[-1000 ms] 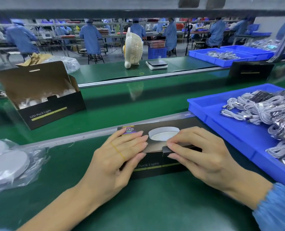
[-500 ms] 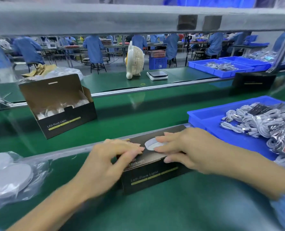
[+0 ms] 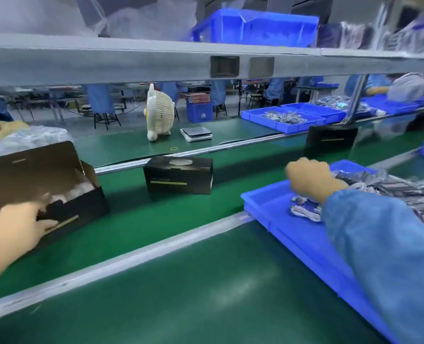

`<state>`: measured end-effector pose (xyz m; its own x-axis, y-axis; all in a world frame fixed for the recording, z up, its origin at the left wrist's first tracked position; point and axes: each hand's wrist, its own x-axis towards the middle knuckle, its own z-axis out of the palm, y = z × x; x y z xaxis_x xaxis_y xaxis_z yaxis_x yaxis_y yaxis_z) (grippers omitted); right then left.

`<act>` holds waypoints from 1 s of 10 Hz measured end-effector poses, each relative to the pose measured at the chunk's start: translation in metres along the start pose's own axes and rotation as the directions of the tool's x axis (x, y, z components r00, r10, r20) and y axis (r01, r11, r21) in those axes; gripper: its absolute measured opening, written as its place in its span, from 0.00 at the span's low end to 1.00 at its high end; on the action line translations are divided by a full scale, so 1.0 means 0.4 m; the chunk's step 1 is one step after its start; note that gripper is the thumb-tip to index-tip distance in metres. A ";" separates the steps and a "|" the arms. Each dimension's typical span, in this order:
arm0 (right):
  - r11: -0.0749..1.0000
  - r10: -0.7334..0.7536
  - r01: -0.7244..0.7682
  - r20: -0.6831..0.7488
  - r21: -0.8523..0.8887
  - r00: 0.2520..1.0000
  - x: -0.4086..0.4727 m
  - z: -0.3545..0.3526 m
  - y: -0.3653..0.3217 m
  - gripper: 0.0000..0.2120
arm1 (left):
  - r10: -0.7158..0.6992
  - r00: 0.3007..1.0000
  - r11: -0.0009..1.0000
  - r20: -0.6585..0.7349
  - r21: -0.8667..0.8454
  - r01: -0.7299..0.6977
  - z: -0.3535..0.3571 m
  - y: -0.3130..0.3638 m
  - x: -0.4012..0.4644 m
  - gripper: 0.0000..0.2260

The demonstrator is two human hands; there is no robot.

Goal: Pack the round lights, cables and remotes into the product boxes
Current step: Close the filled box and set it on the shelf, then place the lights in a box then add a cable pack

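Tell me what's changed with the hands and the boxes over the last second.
Both hands left the closed box, which now sits out on the conveyor belt. The left hand has taken hold of the open box's front edge. The right hand reached into the blue tray, curled over the white cables; an actual grip isn't visible. The fan and scale stayed put.

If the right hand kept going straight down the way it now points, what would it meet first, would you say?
Most likely the coiled white cable lying in the blue tray, directly beneath the right hand; motion blur hides whether its fingers already touch it.
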<state>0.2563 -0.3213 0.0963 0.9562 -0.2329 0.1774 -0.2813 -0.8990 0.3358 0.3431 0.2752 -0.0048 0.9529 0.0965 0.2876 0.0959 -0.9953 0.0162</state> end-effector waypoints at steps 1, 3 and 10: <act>0.996 0.079 -0.073 0.118 -0.058 0.990 0.063 0.145 0.230 0.20 | 0.004 1.000 0.997 0.008 -0.073 -0.003 -0.009 0.013 0.000 0.09; 1.000 -0.007 0.001 0.188 0.030 0.982 0.088 0.198 0.310 0.13 | 0.023 0.994 0.960 -0.111 -0.275 -0.053 -0.153 0.159 -0.236 0.13; 0.424 -0.410 0.648 -0.503 0.633 0.761 -0.289 -0.225 0.131 0.09 | 0.402 0.831 0.878 -0.384 -0.093 -0.469 -0.295 0.524 -0.751 0.19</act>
<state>0.1238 -0.3081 0.1765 0.8017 0.3783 0.4628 0.5514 -0.7670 -0.3282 0.0428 0.0363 0.0253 0.7199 -0.3251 0.6133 -0.3892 -0.9206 -0.0311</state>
